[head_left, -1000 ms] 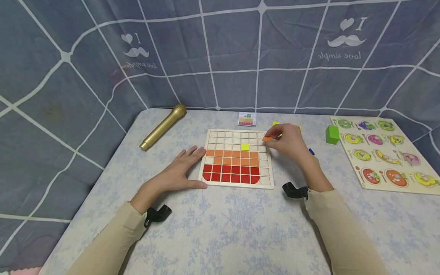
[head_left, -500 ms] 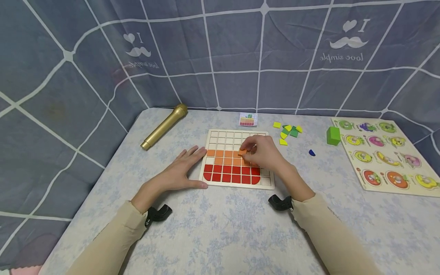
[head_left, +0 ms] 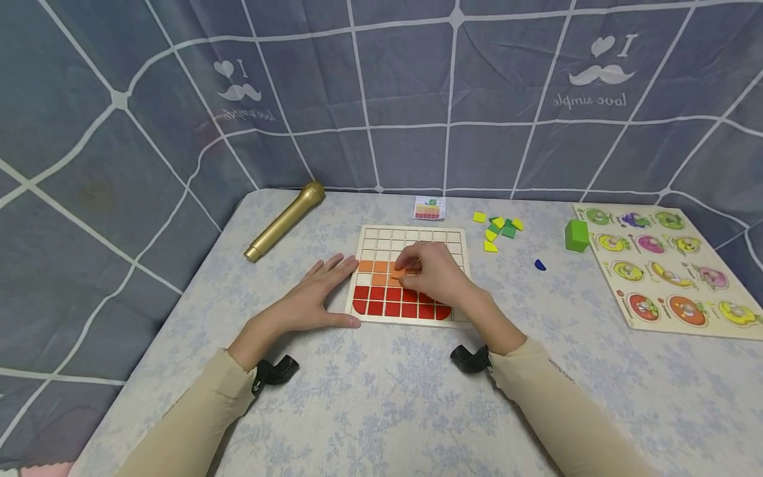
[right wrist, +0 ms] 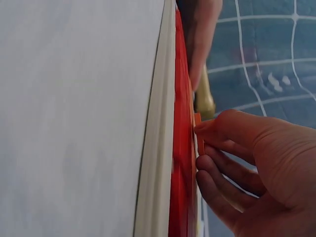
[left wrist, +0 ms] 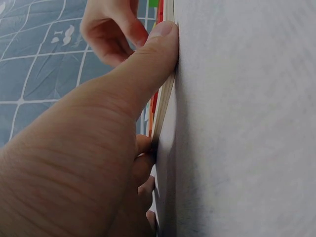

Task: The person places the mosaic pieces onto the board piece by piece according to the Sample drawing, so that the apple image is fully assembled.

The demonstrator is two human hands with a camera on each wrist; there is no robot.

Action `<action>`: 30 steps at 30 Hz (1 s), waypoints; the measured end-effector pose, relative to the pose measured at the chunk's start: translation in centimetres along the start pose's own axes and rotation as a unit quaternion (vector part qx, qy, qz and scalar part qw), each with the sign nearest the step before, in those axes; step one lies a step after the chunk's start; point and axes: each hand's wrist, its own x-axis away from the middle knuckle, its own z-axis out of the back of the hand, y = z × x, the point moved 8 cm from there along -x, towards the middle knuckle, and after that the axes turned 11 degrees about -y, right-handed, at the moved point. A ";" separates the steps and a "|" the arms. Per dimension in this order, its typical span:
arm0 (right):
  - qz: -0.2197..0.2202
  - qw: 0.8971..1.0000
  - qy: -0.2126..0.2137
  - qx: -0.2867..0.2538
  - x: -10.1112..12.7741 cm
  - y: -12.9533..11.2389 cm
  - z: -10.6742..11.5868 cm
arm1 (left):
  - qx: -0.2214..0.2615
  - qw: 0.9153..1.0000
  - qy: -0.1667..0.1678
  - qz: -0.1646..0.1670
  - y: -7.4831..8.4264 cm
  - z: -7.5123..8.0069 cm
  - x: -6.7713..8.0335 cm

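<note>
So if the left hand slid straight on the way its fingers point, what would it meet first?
The left hand lies flat, fingers pointing right and away, already against the left edge of the grid board. Going on, it would ride onto the orange tiles; beyond them waits the right hand.

The grey-blue fabric backdrop with white grid lines carries a white print, mirrored, of a heart, the letter "I" and a moustache above the words "love simple", once at upper right and once, fainter, at upper left. Nothing else is legible.
</note>
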 end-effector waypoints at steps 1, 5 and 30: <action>0.003 1.000 -0.003 0.000 -0.3 -0.4 -0.3 | -0.001 1.000 0.000 0.000 0.0 0.0 0.0; 0.020 1.000 -0.013 0.001 -1.5 -1.8 -1.5 | -0.005 1.000 -0.002 0.003 -0.3 0.0 0.1; 0.070 0.996 0.001 0.063 -2.9 -4.2 -3.7 | 0.000 1.000 -0.008 0.000 0.0 0.0 0.0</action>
